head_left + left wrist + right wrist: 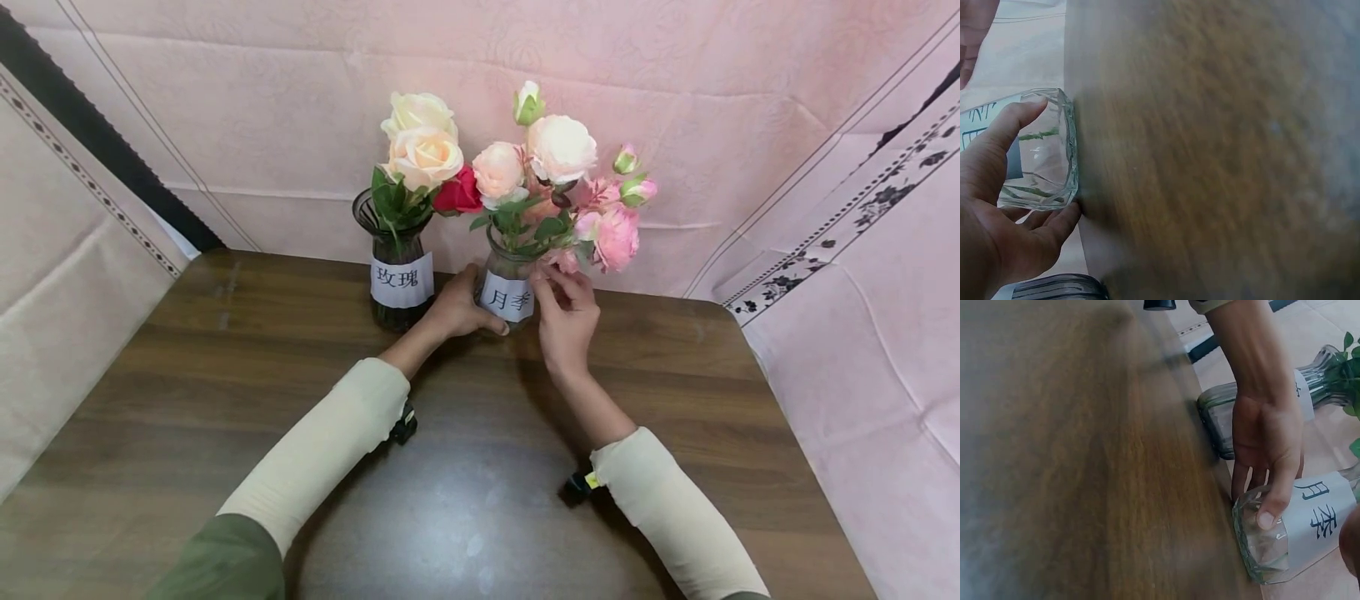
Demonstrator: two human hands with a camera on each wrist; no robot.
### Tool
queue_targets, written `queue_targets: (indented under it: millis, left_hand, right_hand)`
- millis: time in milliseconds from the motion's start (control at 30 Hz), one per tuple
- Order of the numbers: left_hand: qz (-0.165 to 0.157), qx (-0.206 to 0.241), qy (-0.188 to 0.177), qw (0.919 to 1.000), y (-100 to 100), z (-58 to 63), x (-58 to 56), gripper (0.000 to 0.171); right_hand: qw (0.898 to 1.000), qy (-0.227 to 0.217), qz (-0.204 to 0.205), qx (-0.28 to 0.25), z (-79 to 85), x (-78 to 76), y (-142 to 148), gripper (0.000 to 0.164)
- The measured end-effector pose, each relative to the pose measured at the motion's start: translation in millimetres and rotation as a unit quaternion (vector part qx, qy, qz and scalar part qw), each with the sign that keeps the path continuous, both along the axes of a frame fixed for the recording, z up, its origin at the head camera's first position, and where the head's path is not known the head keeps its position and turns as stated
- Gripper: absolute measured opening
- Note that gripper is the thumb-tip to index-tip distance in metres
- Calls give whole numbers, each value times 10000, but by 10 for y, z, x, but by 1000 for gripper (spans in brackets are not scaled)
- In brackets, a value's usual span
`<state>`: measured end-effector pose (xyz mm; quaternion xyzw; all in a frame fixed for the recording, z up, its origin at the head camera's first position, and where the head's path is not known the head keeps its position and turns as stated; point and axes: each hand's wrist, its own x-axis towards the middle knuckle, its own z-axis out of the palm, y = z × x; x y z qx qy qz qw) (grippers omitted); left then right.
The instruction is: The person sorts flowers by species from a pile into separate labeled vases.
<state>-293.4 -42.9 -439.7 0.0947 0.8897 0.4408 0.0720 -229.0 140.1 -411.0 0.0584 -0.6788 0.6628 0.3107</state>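
Note:
My left hand (459, 307) grips the lower part of a clear glass vase (1044, 150), thumb across its front and fingers behind. The vase stands upright on the table and bears a white label (1316, 519) with black characters. Pink and cream flowers (561, 150) with leaves and buds fill it. My right hand (570, 321) is at the vase's right side, its bent fingertips right at a low pink bloom (564, 261); I cannot tell whether they pinch it. Only a sliver of that hand (1350, 540) shows in the right wrist view.
Close on the left stands a darker glass vase (386, 317) with its own label, holding cream roses (423, 158) and a red rose (459, 192). Both vases are near the back edge of the wooden table (465, 500). Pink cloth (285, 108) hangs behind.

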Motion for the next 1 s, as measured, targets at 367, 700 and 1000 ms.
queue_targets:
  millis: [367,700,1000]
  left_hand:
    - [-260,56,-85,9996,-25,140,159,120]
    - [-709,-823,-325,9936,-197,367,530,109]
    - [-784,-1174,-71,9900,-862,682,1085,89]
  right_hand:
    - [9850,-1126,410,1244,-70,97,283,12]
    - [9766,-1411,365,1580,-27,254,752,12]
    - [9654,-1603,129,2052,157,432,1245,16]
